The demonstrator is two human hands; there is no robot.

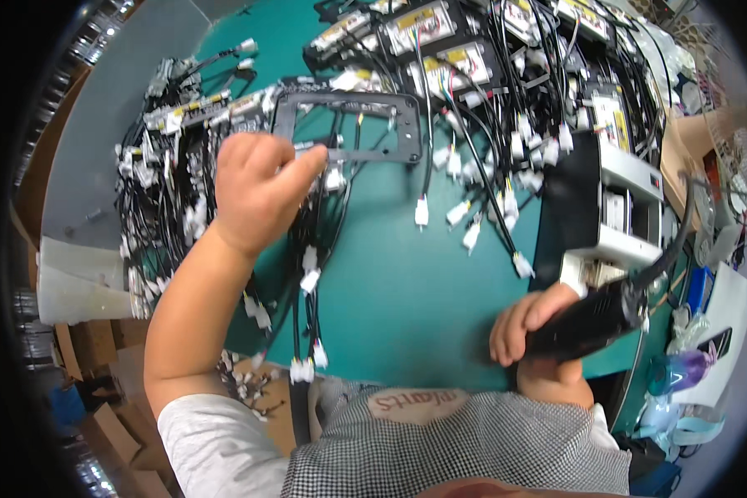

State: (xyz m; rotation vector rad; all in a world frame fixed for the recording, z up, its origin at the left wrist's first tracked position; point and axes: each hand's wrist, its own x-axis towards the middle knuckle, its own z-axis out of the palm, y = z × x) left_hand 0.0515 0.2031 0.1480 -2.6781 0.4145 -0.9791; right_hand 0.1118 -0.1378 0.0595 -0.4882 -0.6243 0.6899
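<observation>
My left hand (257, 187) is closed on the near left part of a black rectangular frame (408, 129), thumb along its near bar. The frame is raised over the green mat, with black cables and labelled parts showing through its opening. At the right front, my right hand (538, 324) wraps round a black electric screwdriver (589, 322). A thick cord (676, 245) leaves its upper end, toward the far right. The tool's tip is hidden by the hand. Beside it stands a white box-shaped device (631, 199) with an open front.
Black boxes with labels (423, 29) and many cables with white connectors (506, 199) crowd the far side of the green mat (382, 274). Another cable heap (170, 199) lies at left. Cardboard boxes (116, 432) stand below left. A purple-teal bottle (681, 369) is at far right.
</observation>
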